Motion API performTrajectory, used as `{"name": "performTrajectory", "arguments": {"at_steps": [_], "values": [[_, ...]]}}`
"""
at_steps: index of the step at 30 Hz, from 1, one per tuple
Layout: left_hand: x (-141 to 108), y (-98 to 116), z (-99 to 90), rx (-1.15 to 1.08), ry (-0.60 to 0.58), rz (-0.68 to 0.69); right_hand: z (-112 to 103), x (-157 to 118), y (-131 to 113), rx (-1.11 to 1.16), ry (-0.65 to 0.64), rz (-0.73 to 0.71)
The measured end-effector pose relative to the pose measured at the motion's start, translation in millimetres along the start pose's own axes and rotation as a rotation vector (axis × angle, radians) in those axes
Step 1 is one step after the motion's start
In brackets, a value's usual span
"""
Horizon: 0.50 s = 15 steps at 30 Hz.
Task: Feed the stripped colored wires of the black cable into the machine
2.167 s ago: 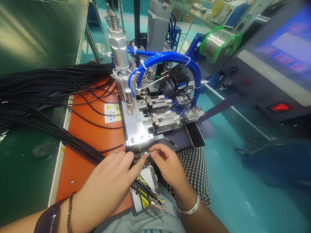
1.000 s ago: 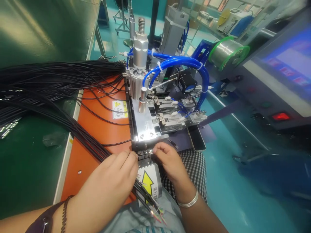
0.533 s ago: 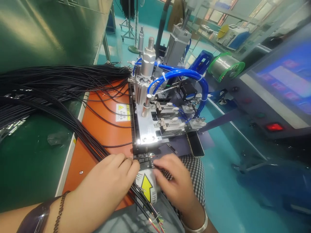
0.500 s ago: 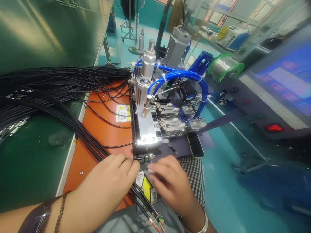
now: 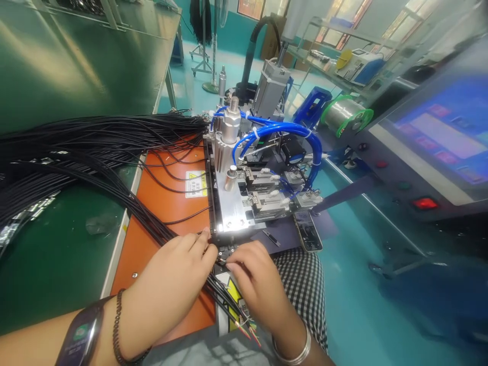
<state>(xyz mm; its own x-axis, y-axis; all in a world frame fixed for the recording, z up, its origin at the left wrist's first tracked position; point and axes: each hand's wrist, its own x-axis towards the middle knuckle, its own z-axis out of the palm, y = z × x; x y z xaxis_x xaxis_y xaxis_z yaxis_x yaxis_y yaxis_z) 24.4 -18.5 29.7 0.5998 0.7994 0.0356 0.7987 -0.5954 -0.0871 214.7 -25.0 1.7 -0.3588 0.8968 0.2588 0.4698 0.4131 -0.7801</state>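
The black cables (image 5: pixel 46 133) run off the left edge; the left hand (image 5: pixel 171 290) and right hand (image 5: pixel 257 284) hide the wire ends at the fixture (image 5: pixel 229 250); the touchscreen (image 5: pixel 438 137) is cut off at right, its labels blurred; the text on the warning label (image 5: pixel 196 183) is too small to read

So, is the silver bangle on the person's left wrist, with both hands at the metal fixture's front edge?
No: the head view shows the silver bangle on the right wrist, not the left; the left hand and right hand are at the fixture's front edge.
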Motion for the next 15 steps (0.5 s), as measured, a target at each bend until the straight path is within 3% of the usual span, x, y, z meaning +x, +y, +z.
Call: {"name": "performTrajectory", "arguments": {"at_steps": [5, 15], "values": [[0.6, 2.1, -3.9, -0.008, -0.075, -0.015, -0.9, -3.5, 3.0, 0.005, 0.029, 0.021], [0.5, 2.7, -3.4, -0.035, -0.091, -0.039, -0.4, -5.7, 5.0, 0.005, 0.022, 0.041]]}}
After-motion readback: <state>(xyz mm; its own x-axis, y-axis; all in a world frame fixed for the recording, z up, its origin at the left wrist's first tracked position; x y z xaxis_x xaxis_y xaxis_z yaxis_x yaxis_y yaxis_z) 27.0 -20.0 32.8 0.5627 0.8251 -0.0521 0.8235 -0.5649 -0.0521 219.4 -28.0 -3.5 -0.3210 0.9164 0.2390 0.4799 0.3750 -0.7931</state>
